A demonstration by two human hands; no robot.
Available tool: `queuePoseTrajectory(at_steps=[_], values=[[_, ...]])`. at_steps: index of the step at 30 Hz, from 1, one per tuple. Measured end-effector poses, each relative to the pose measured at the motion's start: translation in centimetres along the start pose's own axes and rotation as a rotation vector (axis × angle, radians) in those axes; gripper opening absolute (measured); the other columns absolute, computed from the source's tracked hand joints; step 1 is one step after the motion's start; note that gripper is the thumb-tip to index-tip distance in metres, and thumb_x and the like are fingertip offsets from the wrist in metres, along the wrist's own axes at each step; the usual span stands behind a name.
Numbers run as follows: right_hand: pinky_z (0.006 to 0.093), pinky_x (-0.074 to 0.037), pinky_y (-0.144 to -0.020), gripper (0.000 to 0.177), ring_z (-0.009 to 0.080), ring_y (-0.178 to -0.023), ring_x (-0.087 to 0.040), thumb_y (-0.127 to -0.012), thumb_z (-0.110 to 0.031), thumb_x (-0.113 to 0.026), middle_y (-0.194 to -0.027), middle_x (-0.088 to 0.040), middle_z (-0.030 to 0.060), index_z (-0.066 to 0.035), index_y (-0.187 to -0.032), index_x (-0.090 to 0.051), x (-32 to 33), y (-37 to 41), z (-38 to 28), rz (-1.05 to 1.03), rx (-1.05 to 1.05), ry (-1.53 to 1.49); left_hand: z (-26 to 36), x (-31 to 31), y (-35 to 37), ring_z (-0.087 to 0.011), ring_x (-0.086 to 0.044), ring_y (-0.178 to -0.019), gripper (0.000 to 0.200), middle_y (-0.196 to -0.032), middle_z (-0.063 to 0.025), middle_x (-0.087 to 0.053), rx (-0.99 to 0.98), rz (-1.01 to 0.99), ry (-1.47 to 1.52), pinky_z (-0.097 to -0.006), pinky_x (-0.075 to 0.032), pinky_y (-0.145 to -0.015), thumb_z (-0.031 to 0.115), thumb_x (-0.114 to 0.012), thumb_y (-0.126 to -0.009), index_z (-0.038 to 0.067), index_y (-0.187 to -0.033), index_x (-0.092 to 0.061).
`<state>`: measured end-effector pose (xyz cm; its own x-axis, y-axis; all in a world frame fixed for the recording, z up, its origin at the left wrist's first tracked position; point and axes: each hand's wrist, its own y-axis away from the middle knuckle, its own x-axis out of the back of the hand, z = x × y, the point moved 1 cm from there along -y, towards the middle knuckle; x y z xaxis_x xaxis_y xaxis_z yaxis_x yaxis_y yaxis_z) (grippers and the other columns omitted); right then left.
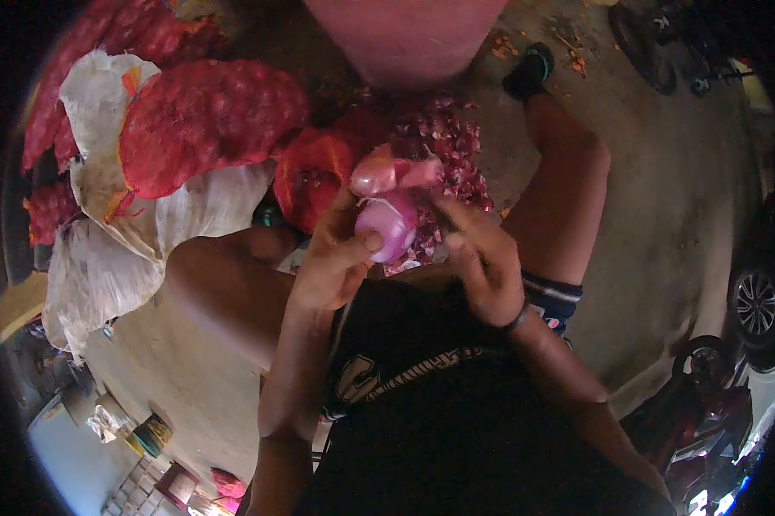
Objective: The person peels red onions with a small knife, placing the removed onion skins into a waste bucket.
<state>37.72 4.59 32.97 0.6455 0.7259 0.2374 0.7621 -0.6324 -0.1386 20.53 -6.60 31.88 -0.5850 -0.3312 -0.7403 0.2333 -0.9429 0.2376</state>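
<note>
A peeled purple onion (391, 232) sits in my left hand (340, 262), the thumb pressed on its near side and the fingers wrapped around the far side. Just beyond it, a pale pink piece of onion skin (373, 172) shows above the left fingertips. A second pinkish piece of skin (418, 172), smeared by motion, is over the heap. Close on the onion's right side is my right hand (483, 262), its thumb and fingers apart and partly blurred. Below the hands lies a heap of dark red onion skins (452, 138) on the floor.
A pink tub (409, 39) stands at the front, beyond the skins. To the left lie a full red mesh sack of onions (215, 120), an opened red mesh bag (310, 172) and white sacks (104, 275). My bent legs flank the heap. Parked vehicles (755, 305) stand at right.
</note>
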Motion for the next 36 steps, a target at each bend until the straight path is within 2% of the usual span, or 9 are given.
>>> queuePoseTrajectory(at_steps=[3, 7, 13, 16, 19, 23, 25, 29, 36], values=[[0.0360, -0.045, -0.095, 0.038, 0.0290, -0.105, -0.062, -0.096, -0.009, -0.054, -0.122, -0.061, 0.0214, 0.002, -0.132, -0.053, 0.6, 0.1, 0.7, 0.026, -0.137, -0.096, -0.2, 0.1, 0.1, -0.0214, -0.048, -0.128, 0.087, -0.143, -0.0116, -0.044, -0.035, -0.021, -0.068, -0.0359, -0.042, -0.106, 0.008, -0.075, -0.079, 0.003, -0.150, -0.025], [0.0358, -0.041, -0.103, 0.042, 0.0312, -0.119, -0.058, -0.096, -0.009, -0.054, -0.130, -0.058, 0.0216, 0.003, -0.136, -0.049, 0.5, -0.2, -0.4, -0.150, 0.034, -0.184, -0.1, -0.4, -0.1, -0.0208, -0.049, -0.127, 0.083, -0.141, -0.0114, -0.045, -0.054, 0.015, -0.069, -0.0354, -0.042, -0.105, 0.004, -0.073, -0.081, 0.003, -0.150, -0.026], [0.0378, -0.044, -0.098, 0.043, 0.0343, -0.110, -0.061, -0.094, -0.007, -0.055, -0.127, -0.059, 0.0225, 0.002, -0.136, -0.049, -0.5, -0.5, -0.8, -0.141, 0.088, -0.049, -0.2, 0.0, 0.4, -0.0211, -0.052, -0.124, 0.077, -0.137, -0.0111, -0.049, 0.000, 0.046, 0.018, -0.0364, -0.045, -0.103, 0.001, -0.071, -0.082, 0.004, -0.147, -0.030], [0.0368, -0.045, -0.095, 0.040, 0.0350, -0.108, -0.062, -0.093, -0.005, -0.056, -0.124, -0.060, 0.0231, 0.002, -0.133, -0.053, -0.1, -0.3, -0.9, -0.194, -0.027, 0.029, -0.3, 0.3, 0.2, -0.0206, -0.052, -0.123, 0.075, -0.137, -0.0112, -0.049, 0.027, 0.035, 0.055, -0.0364, -0.045, -0.102, 0.004, -0.073, -0.081, 0.004, -0.145, -0.034], [0.0364, -0.046, -0.092, 0.036, 0.0325, -0.102, -0.063, -0.094, -0.006, -0.054, -0.121, -0.062, 0.0216, 0.002, -0.129, -0.056, -0.2, -0.3, -0.4, -0.091, 0.074, 0.014, 0.3, -0.4, 0.2, -0.0196, -0.050, -0.124, 0.074, -0.137, -0.0108, -0.049, 0.045, 0.020, -0.026, -0.0353, -0.045, -0.102, 0.006, -0.076, -0.080, 0.004, -0.142, -0.037], [0.0356, -0.046, -0.092, 0.035, 0.0271, -0.103, -0.062, -0.099, -0.013, -0.050, -0.121, -0.063, 0.0192, 0.002, -0.129, -0.056, 0.2, -1.0, 0.5, 0.043, -0.098, -0.078, 0.0, -0.1, 0.4, -0.0199, -0.049, -0.126, 0.090, -0.139, -0.0102, -0.047, 0.061, -0.012, -0.219, -0.0335, -0.045, -0.101, 0.007, -0.082, -0.071, 0.004, -0.145, -0.032], [0.0348, -0.045, -0.094, 0.036, 0.0235, -0.106, -0.062, -0.101, -0.016, -0.047, -0.122, -0.064, 0.0175, 0.002, -0.131, -0.055, 0.5, -1.1, 1.4, 0.058, -0.030, -0.003, -0.2, 0.1, 0.5, -0.0196, -0.048, -0.126, 0.092, -0.139, -0.0091, -0.046, 0.039, -0.012, -0.288, -0.0329, -0.044, -0.101, 0.006, -0.083, -0.068, 0.004, -0.144, -0.032], [0.0299, -0.042, -0.095, 0.044, 0.0159, -0.104, -0.056, -0.102, -0.021, -0.047, -0.114, -0.062, 0.0109, 0.002, -0.139, -0.046, 1.1, -1.0, 2.3, 0.102, -0.391, -0.239, 0.5, -0.2, 0.5, -0.0179, -0.047, -0.125, 0.081, -0.134, -0.0064, -0.047, -0.029, -0.018, -0.299, -0.0323, -0.041, -0.102, 0.000, -0.080, -0.070, 0.004, -0.139, -0.038], [0.0250, -0.040, -0.088, 0.070, 0.0109, -0.092, -0.048, -0.100, -0.028, -0.054, -0.102, -0.055, 0.0049, 0.002, -0.152, -0.019, 0.9, 0.3, 0.3, -0.182, -0.348, -0.561, -0.5, -0.3, -0.5, -0.0167, -0.050, -0.119, 0.073, -0.128, -0.0070, -0.052, -0.102, 0.159, -0.193, -0.0322, -0.043, -0.100, -0.002, -0.078, -0.073, 0.004, -0.135, -0.041]])
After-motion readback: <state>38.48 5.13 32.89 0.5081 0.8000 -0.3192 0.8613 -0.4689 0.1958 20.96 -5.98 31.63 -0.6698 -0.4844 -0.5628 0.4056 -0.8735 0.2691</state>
